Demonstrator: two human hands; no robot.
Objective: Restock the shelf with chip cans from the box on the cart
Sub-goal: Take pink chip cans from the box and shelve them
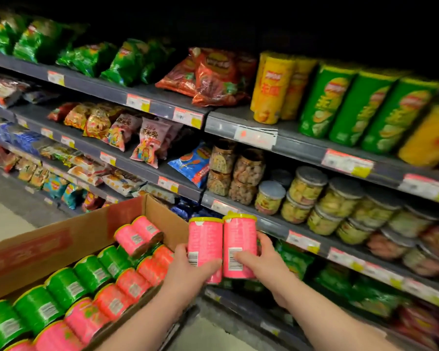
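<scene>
Two stand upright right of the box (pixel 61 239): left pink can (pixel 205 239) gripped by left hand (pixel 188 268), touching right pink can (pixel 239 236), seemingly gripped by right hand (pixel 264 260).

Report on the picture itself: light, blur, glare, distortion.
Head view: the upper right sinks into near black above the green cans; motion blur smears the price tags and jars, print unreadable; the wide lens slants and slightly bows the shelf rails; glare streaks the green bags; the pink cans, gripped by left hand and right hand, are sharpest, barcodes showing.
</scene>
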